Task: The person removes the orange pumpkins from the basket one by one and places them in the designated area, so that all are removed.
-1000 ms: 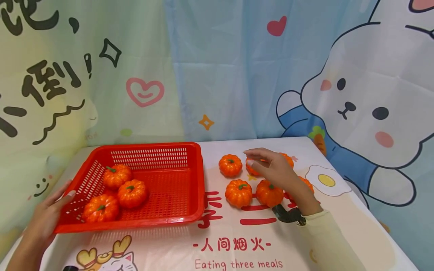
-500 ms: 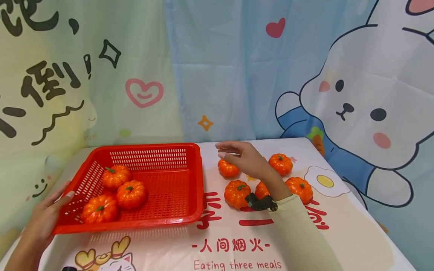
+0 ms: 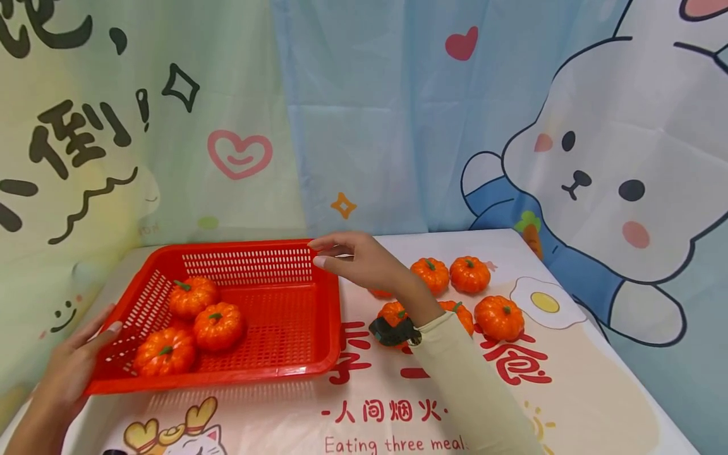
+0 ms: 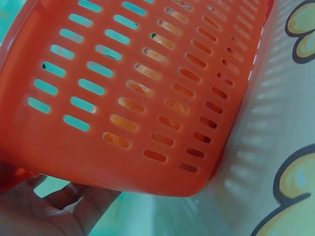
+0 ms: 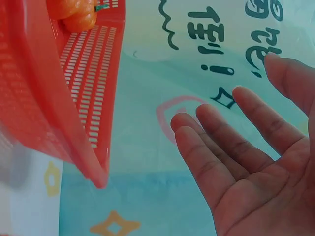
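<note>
A red plastic basket (image 3: 330,316) stands on the left of the table, with three small orange pumpkins (image 3: 219,326) grouped in its left half. My left hand (image 3: 74,363) grips the basket's left edge, thumb over the rim; in the left wrist view its fingers (image 4: 93,206) lie against the edge beside the slotted wall. Bare of any object, my right hand (image 3: 364,260) is raised at the basket's far right corner, overlapping it in the head view. The right wrist view has the palm (image 5: 261,196) and spread fingers apart from the basket.
Several more pumpkins (image 3: 499,318) stand in two rows right of the basket, some partly hidden behind the right forearm (image 3: 421,297). A printed cloth (image 3: 387,392) covers the table. Behind it hangs a patterned curtain (image 3: 364,126).
My right hand has moved left from above the loose pumpkins to the basket's far right corner. The left hand and the basket have stayed in place.
</note>
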Motion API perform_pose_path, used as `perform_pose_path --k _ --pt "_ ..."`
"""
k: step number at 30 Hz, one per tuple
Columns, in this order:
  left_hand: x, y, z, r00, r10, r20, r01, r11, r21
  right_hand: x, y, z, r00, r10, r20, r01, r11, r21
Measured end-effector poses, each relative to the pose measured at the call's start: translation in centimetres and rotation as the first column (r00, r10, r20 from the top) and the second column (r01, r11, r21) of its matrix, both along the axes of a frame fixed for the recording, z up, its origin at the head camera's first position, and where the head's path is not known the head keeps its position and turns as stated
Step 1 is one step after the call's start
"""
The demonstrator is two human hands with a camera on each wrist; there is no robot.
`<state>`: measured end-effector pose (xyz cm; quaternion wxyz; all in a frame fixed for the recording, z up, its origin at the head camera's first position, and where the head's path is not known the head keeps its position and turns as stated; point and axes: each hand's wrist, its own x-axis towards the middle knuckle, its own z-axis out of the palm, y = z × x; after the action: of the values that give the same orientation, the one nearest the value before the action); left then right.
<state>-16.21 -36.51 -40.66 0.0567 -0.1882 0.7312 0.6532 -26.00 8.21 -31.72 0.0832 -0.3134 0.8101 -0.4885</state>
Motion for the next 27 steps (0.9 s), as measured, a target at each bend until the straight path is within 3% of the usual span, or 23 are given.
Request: perform_pose_path --k 5,18,27 --pt "0.3 -0.3 -0.3 0.998 0.016 -0.058 -0.013 0.999 0.053 -0.2 -1.9 0.2 0.999 0.027 0.030 -0.027 1.000 0.011" --pt "0.4 -0.2 -0.9 0.998 0.017 -0.053 -0.013 0.998 0.068 -0.6 -7.5 -1.1 0.985 0.122 0.124 -0.106 0.986 -0.130" --pt "0.2 -0.1 -0.5 0.999 -0.004 -0.039 0.005 0.999 0.037 -2.6 -10.1 -2.8 0.951 0.126 0.281 -0.080 0.982 -0.169"
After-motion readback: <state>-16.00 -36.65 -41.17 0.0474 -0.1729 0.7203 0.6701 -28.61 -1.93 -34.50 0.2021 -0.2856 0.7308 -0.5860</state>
